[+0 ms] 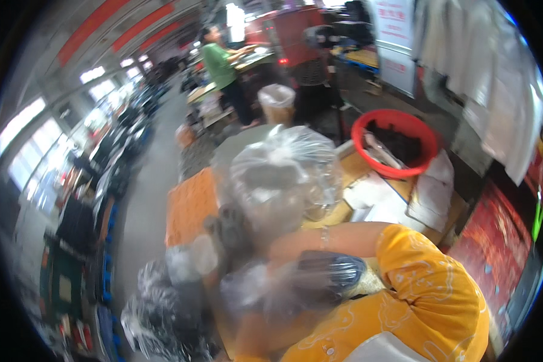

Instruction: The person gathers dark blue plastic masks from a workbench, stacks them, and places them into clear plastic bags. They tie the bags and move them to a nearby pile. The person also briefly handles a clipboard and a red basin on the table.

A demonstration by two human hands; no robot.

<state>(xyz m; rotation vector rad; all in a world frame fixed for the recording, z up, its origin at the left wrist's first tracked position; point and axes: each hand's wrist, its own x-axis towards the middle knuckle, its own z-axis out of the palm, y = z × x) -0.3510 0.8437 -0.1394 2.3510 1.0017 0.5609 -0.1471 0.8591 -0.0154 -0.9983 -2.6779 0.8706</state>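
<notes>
My right arm reaches leftward across the table from a yellow sleeve, with a band at the wrist. My right hand (279, 247) is smeared by motion beside grey, dark pieces (230, 226); what it holds cannot be made out. Low in the picture, my left hand (252, 332) is a blur by a clear plastic bag (265, 289), its fingers indistinct. A dark bundle in clear plastic (332, 270) lies just below my right forearm. Near the grey pieces is a blurred whitish round thing (205, 254).
A large filled clear bag (280, 175) stands beyond my right hand. Farther right, a red basin (425, 160) holds dark pieces beside white papers (374, 196). An orange board (192, 202) and bagged dark goods (169, 308) lie left. A person in green (220, 66) stands at a far machine.
</notes>
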